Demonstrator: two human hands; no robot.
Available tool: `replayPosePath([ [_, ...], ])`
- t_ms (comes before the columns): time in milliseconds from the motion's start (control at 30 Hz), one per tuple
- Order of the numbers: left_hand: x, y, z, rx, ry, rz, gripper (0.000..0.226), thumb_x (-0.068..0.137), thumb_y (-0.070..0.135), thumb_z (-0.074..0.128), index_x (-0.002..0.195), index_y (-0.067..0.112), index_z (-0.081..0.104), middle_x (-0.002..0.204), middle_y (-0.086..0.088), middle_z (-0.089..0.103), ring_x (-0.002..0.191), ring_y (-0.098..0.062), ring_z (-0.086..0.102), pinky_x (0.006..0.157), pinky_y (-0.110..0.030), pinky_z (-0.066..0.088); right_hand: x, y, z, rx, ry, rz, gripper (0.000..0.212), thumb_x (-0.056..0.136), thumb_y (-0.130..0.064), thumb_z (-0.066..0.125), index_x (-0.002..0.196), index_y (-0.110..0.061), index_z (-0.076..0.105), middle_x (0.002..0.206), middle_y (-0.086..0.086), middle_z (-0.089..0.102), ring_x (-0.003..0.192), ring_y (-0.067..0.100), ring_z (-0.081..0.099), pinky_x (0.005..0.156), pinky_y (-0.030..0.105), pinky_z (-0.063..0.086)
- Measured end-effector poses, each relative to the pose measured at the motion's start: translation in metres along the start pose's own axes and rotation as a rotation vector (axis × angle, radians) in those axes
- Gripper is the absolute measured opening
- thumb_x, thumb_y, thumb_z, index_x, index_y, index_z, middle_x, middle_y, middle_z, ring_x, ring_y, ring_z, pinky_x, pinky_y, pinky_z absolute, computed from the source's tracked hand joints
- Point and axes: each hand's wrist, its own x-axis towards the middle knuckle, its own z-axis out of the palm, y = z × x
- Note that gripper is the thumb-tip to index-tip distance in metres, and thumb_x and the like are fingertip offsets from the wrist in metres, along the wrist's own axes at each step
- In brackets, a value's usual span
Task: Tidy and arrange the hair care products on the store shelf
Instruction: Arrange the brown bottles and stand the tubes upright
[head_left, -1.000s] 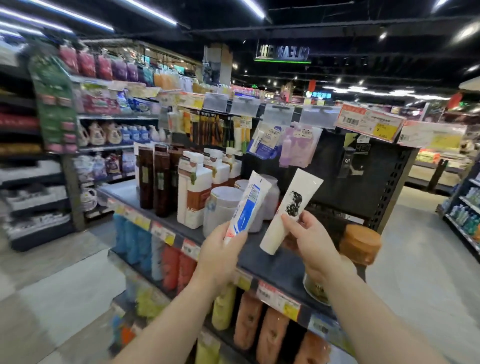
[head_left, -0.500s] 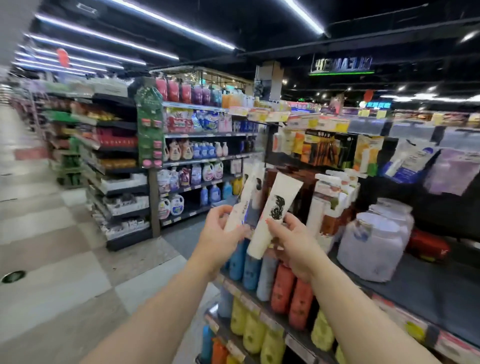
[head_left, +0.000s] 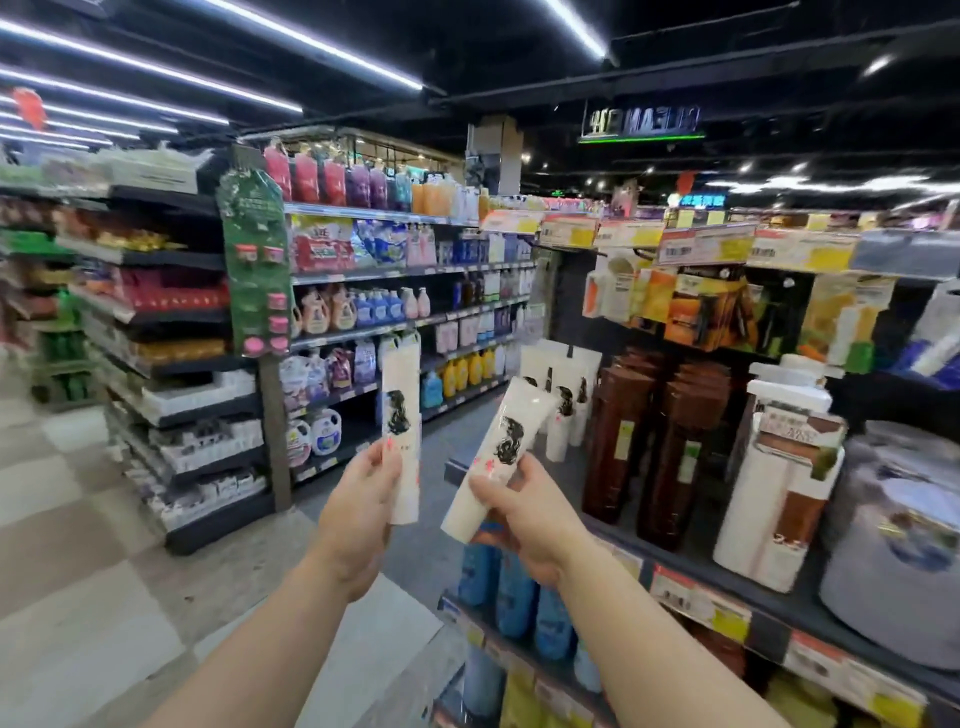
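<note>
I have a white tube in each hand now, and the view has swung left along the aisle since a second ago: then I was facing the right part of the shelf with the jars, now the matching white tubes (head_left: 563, 410) stand straight ahead at the shelf's left end. My left hand (head_left: 358, 512) grips the left tube (head_left: 401, 415) near its lower end and holds it close to upright; a second ago the face it showed me was blue and white, and now it shows the same dark hair figure as the other, so I take it that I have turned it round in my fingers, though motion blur makes that hard to confirm. My right hand (head_left: 530, 525) grips the right tube (head_left: 506, 452) low down, tilted with its top leaning right toward the shelf. The two tubes are apart, both in the air in front of the shelf edge (head_left: 691, 558), not yet set down. The brown bottles (head_left: 670, 441) and the white pump bottles (head_left: 779, 478) stand further right. I judge that both tubes belong with that white group, and that bringing them over to it is the step under way, with the placing itself left to do
</note>
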Motion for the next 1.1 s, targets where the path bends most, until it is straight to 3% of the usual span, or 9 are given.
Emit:
replayPosePath([
  [167, 0.078, -0.008, -0.002, 0.191, -0.039, 0.029, 0.017, 0.095, 0.01, 0.058, 0.11, 0.016, 0.063, 0.107, -0.004, 0.07, 0.099, -0.022, 0.061, 0.091, -0.043, 0.048, 0.069, 0.007, -0.01, -0.153, 0.084, -0.063, 0.032, 0.088, -0.01, 0.066, 0.105, -0.033, 0.053, 0.107, -0.001, 0.067, 0.096, 0.017, 0.067, 0.078, 0.039, 0.059],
  [233, 0.113, -0.01, 0.004, 0.254, -0.084, 0.028, 0.021, 0.092, 0.005, 0.062, 0.107, 0.019, 0.064, 0.108, -0.004, 0.071, 0.1, -0.024, 0.065, 0.093, -0.046, 0.05, 0.087, 0.003, -0.023, -0.303, 0.178, -0.142, 0.029, 0.088, -0.016, 0.066, 0.105, -0.036, 0.055, 0.101, -0.012, 0.067, 0.089, 0.002, 0.065, 0.076, 0.022, 0.057],
  [267, 0.13, -0.012, 0.009, 0.284, -0.117, 0.035, 0.023, 0.091, 0.004, 0.064, 0.107, 0.021, 0.064, 0.108, -0.003, 0.072, 0.1, -0.023, 0.066, 0.092, -0.045, 0.053, 0.096, 0.0, -0.031, -0.356, 0.23, -0.181, 0.029, 0.087, -0.018, 0.066, 0.108, -0.035, 0.056, 0.099, -0.014, 0.068, 0.088, -0.002, 0.064, 0.077, 0.018, 0.055],
  [367, 0.169, -0.027, 0.029, 0.381, -0.249, 0.017, 0.028, 0.087, 0.005, 0.069, 0.106, 0.025, 0.061, 0.104, 0.003, 0.073, 0.099, -0.017, 0.068, 0.088, -0.035, 0.055, 0.115, 0.0, -0.051, -0.421, 0.366, -0.223, 0.028, 0.087, -0.018, 0.066, 0.106, -0.038, 0.059, 0.098, -0.016, 0.071, 0.09, -0.003, 0.065, 0.086, 0.028, 0.055],
  [467, 0.2, -0.044, 0.047, 0.431, -0.421, 0.003, 0.031, 0.086, 0.002, 0.069, 0.103, 0.025, 0.059, 0.099, 0.003, 0.072, 0.091, -0.01, 0.069, 0.08, -0.023, 0.054, 0.131, 0.011, -0.06, -0.479, 0.487, -0.224, 0.027, 0.087, -0.018, 0.067, 0.107, -0.034, 0.061, 0.099, -0.017, 0.071, 0.09, -0.007, 0.064, 0.08, 0.018, 0.054],
  [633, 0.226, -0.068, 0.056, 0.527, -0.605, -0.01, 0.033, 0.085, -0.002, 0.069, 0.106, 0.022, 0.058, 0.101, -0.002, 0.068, 0.08, 0.003, 0.068, 0.07, -0.015, 0.053, 0.143, 0.029, -0.059, -0.599, 0.606, -0.131, 0.03, 0.087, -0.03, 0.065, 0.112, -0.045, 0.056, 0.103, -0.024, 0.067, 0.094, -0.009, 0.061, 0.085, 0.021, 0.05],
  [833, 0.247, -0.078, 0.053, 0.577, -0.755, 0.001, 0.035, 0.084, 0.001, 0.071, 0.109, 0.022, 0.058, 0.1, 0.005, 0.069, 0.079, 0.012, 0.065, 0.065, -0.008, 0.05, 0.147, 0.036, -0.048, -0.665, 0.71, 0.002, 0.042, 0.075, -0.022, 0.077, 0.108, -0.037, 0.057, 0.097, -0.016, 0.07, 0.09, -0.003, 0.063, 0.083, 0.023, 0.052],
  [1000, 0.256, -0.083, 0.044, 0.65, -0.816, 0.002, 0.032, 0.079, 0.008, 0.077, 0.103, 0.024, 0.063, 0.093, 0.009, 0.074, 0.085, 0.003, 0.069, 0.084, -0.022, 0.055, 0.143, 0.032, -0.041, -0.713, 0.777, 0.036, 0.047, 0.076, -0.013, 0.074, 0.108, -0.037, 0.05, 0.095, -0.02, 0.065, 0.087, -0.011, 0.058, 0.069, 0.007, 0.042],
  [1100, 0.256, -0.086, 0.043, 0.681, -0.836, 0.018, 0.034, 0.077, 0.016, 0.078, 0.102, 0.033, 0.062, 0.095, 0.016, 0.073, 0.09, 0.002, 0.068, 0.09, -0.031, 0.055, 0.14, 0.032, -0.04, -0.752, 0.784, 0.057, 0.042, 0.081, -0.016, 0.069, 0.109, -0.039, 0.047, 0.099, -0.02, 0.062, 0.09, -0.011, 0.054, 0.068, 0.006, 0.039],
])
